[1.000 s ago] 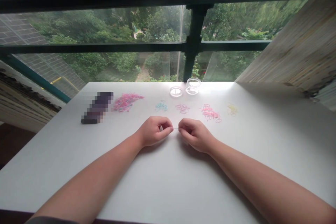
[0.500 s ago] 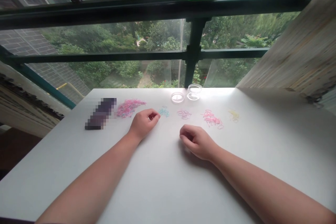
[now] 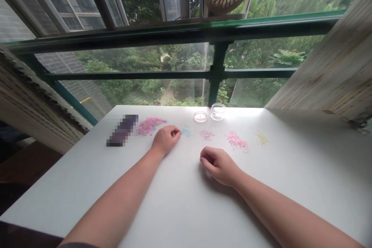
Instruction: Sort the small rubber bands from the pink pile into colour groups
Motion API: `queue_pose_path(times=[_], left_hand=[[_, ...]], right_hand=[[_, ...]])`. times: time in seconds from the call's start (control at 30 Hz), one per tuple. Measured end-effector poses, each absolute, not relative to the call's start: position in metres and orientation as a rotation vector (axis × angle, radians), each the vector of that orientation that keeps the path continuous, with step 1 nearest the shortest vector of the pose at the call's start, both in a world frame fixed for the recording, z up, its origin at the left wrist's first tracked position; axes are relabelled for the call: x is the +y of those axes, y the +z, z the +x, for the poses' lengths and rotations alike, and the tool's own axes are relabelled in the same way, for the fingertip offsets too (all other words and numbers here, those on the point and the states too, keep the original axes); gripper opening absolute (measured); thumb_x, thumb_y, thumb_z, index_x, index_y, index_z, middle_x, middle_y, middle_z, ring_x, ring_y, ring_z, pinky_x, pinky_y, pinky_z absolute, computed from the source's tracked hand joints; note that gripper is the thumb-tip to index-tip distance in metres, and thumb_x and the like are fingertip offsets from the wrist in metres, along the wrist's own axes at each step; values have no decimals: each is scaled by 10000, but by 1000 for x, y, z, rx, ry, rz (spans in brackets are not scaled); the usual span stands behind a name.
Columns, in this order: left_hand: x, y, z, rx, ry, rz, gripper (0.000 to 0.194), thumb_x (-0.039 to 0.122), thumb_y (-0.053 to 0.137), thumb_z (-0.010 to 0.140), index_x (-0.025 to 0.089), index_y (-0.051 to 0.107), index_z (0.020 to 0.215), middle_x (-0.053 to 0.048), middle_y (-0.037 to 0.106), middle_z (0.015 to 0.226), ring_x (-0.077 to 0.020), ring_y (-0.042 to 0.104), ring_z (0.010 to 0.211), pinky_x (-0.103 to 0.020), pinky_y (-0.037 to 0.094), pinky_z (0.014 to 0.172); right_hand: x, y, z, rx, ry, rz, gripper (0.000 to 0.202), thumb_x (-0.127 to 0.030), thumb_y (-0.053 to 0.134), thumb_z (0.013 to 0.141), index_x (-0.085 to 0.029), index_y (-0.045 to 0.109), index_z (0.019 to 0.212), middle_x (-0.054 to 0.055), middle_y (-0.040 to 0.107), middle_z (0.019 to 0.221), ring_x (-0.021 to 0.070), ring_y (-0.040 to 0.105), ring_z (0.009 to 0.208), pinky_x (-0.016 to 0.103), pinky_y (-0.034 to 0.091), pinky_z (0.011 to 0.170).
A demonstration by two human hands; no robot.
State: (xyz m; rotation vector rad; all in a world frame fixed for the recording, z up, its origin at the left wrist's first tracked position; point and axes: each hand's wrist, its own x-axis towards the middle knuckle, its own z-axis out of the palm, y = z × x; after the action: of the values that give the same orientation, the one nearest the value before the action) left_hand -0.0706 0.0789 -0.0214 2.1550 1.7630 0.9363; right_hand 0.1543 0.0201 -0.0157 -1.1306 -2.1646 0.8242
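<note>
My left hand (image 3: pixel 166 139) rests at the left edge of a small pile of light-blue rubber bands (image 3: pixel 186 131), thumb and index finger pinched together. Whatever may be between those fingertips is too small to make out. My right hand (image 3: pixel 219 164) lies curled on the table, in front of a purple-pink pile of rubber bands (image 3: pixel 207 135) and apart from it; its grip is hidden. To its upper right lie red-pink rubber bands (image 3: pixel 237 142) and, farther right, yellow ones (image 3: pixel 262 138). A larger mixed heap of rubber bands (image 3: pixel 149 126), mostly pink, spreads behind my left hand.
Near the window edge of the white table (image 3: pixel 162 209) stand a clear round container (image 3: pixel 217 112) and a clear shallow lid (image 3: pixel 200 117). A dark pixelated oblong (image 3: pixel 122 131) lies at the left. Green railing (image 3: pixel 174 33) and curtains (image 3: pixel 316 58) border the table.
My view has tilted up, so the table and everything on it sit lower and slightly right in the picture. Both hands keep about the same places among the piles.
</note>
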Motion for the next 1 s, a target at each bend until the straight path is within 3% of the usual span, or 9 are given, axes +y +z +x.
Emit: queue_pose_path(times=[1.0], left_hand=[[80, -25, -70, 1779, 976, 2224, 130, 260, 532, 758, 192, 641, 776, -35, 660, 767, -162, 578, 707, -267, 443, 664]], right_hand=[[20, -19, 151, -2120, 757, -1144, 79, -183, 472, 772, -183, 505, 701, -28, 503, 592, 102, 427, 543, 224, 321, 529]])
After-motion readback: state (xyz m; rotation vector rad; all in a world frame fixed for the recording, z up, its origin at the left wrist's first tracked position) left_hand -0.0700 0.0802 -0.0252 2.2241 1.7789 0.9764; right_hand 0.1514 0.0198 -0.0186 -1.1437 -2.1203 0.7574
